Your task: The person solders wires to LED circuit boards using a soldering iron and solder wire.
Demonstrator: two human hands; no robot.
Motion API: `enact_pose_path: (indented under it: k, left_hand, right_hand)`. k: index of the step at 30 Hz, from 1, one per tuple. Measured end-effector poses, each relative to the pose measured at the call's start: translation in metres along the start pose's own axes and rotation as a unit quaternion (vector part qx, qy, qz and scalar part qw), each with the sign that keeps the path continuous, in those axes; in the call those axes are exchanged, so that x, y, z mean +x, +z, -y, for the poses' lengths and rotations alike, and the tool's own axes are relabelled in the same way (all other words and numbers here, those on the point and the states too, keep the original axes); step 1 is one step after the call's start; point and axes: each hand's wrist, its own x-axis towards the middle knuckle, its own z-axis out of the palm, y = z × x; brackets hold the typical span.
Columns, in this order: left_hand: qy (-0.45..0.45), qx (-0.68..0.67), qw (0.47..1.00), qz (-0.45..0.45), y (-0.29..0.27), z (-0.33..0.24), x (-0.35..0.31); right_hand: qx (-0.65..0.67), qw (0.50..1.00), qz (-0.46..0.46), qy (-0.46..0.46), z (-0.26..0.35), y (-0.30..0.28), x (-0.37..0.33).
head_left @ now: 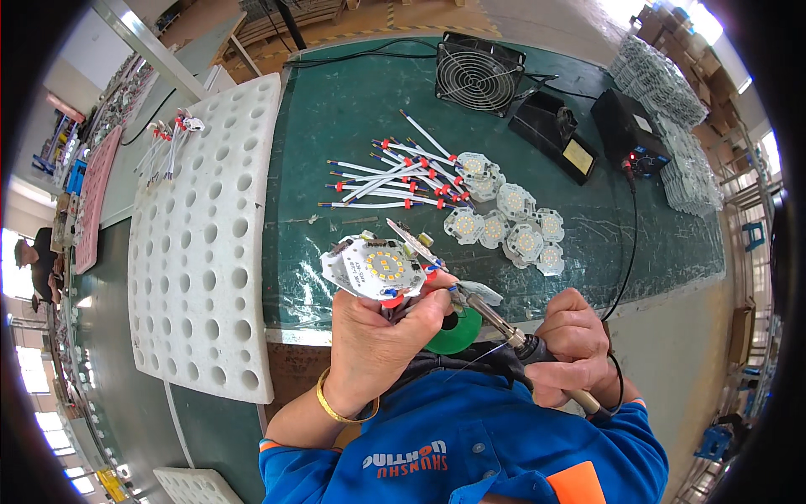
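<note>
Several white LED boards with wire leads and red connectors are gathered in my left hand point(374, 332), its fingers closed round them. The front LED board point(369, 270) faces up, its yellow LEDs in a ring. My right hand point(573, 349) grips a soldering iron point(495, 317) by its dark handle. The iron's metal tip points left, close to the wires and boards by my left fingertips; whether it touches them I cannot tell. Below, between my hands, a green spool point(456, 334) shows partly behind my left hand. A thin strand point(478, 361) runs near the iron.
Loose white wires point(378, 181) with red connectors lie beside several LED boards point(514, 202) on the green mat. Behind stand a black fan point(478, 77), an iron stand point(554, 139) and a black soldering station point(631, 126), whose cord reaches the iron. A white holed foam board point(191, 227) lies left.
</note>
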Motion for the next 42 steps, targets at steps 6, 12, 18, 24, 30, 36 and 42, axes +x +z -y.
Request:
enact_pose_path:
  k: [6, 12, 18, 24, 30, 36, 42]
  left_hand:
    - [0.001, 0.005, 1.0, -0.001, 0.0, 0.002, 0.001]
    - [-0.025, -0.025, 0.999, -0.013, -0.004, 0.011, 0.007]
    - [-0.09, -0.052, 0.995, 0.001, -0.009, 0.012, 0.016]
    - [-0.093, -0.074, 0.993, 0.021, -0.009, 0.017, 0.019]
    - [-0.103, -0.075, 0.992, -0.002, -0.003, 0.016, 0.018]
    - [-0.134, -0.107, 0.982, 0.074, -0.019, 0.021, 0.026]
    - [-0.085, -0.053, 0.986, 0.136, -0.025, 0.021, 0.035]
  right_hand:
    - [-0.064, 0.997, 0.034, -0.032, -0.001, -0.002, 0.004]
    - [-0.103, 0.993, 0.041, -0.039, -0.007, 0.002, 0.002]
    - [-0.081, 0.996, 0.01, -0.018, -0.013, 0.001, 0.005]
    - [-0.11, 0.992, -0.036, 0.044, -0.022, 0.013, 0.022]
    - [-0.098, 0.986, -0.073, 0.11, -0.023, 0.038, 0.027]
    - [-0.102, 0.98, -0.118, 0.122, -0.02, 0.04, 0.038]
    - [-0.017, 0.981, -0.092, 0.168, -0.017, 0.029, 0.046]
